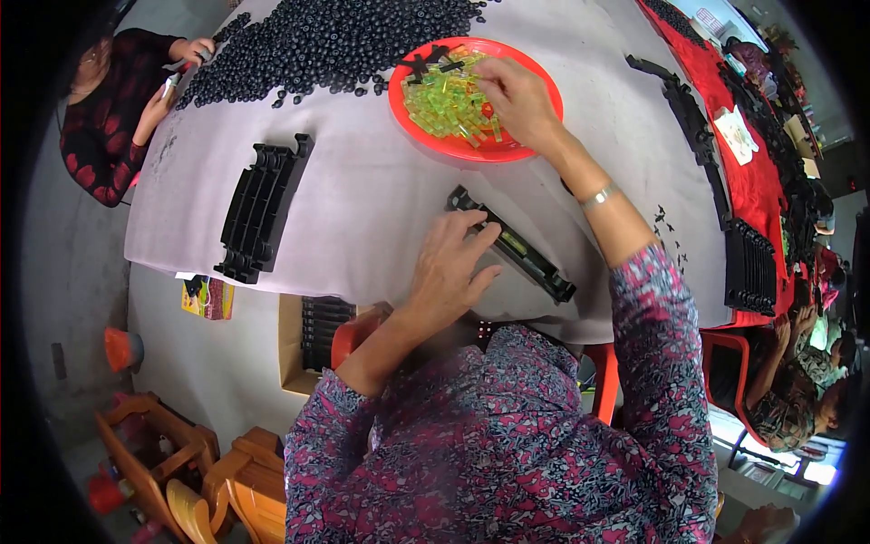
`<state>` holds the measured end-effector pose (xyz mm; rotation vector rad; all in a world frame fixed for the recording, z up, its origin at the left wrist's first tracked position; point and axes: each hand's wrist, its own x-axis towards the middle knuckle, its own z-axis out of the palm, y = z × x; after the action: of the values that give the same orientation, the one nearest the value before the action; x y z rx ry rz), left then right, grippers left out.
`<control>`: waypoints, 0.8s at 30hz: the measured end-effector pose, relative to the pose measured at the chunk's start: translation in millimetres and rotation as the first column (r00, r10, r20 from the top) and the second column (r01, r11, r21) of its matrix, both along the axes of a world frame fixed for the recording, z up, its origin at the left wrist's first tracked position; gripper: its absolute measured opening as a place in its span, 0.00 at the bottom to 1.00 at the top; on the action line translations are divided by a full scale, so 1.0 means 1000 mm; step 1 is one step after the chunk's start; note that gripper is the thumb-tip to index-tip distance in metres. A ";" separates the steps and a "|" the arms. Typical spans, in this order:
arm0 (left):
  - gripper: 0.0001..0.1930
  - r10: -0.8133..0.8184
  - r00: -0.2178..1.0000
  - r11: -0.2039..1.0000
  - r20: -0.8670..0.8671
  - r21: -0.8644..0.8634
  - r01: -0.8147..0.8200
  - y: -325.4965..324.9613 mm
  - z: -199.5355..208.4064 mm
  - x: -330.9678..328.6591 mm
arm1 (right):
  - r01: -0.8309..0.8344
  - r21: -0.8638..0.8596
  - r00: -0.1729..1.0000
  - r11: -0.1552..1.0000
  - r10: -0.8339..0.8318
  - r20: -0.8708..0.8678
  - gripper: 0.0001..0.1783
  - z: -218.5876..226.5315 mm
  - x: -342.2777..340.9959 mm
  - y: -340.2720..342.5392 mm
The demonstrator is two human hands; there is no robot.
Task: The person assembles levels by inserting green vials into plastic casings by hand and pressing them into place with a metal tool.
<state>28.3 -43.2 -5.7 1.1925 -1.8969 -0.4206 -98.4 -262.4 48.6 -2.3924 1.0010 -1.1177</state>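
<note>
A long black plastic spirit level body (526,253) lies slanted on the cloth near the table's front edge, a yellow-green vial showing in its middle. Across its left part rest the fingertips of my left hand (446,272), fingers spread and thumb apart on the near side. My right hand (517,102) reaches over a red plate (429,138) heaped with small clear yellow-green vials (444,107). Its fingers are bent together at the pile; what they pinch, if anything, is hidden. A few black pieces (439,62) lie on the plate's far left side.
A large heap of round black parts (317,41) covers the far left of the table (362,172). Several black bodies (263,208) lie at left, more (750,267) at right. A co-worker's hands (159,104) are at the left edge. Tiny black pieces (669,236) are scattered at right.
</note>
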 end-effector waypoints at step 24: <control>0.17 0.032 0.934 0.998 -0.355 0.054 -0.014 -0.003 -0.004 0.006 | -0.284 0.641 0.903 0.713 -0.027 0.430 0.07 0.028 -0.030 0.061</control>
<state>34.2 -45.8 -10.1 1.0861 -1.5661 -0.6306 -128.0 -201.3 76.3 -1.5086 0.8705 -0.9112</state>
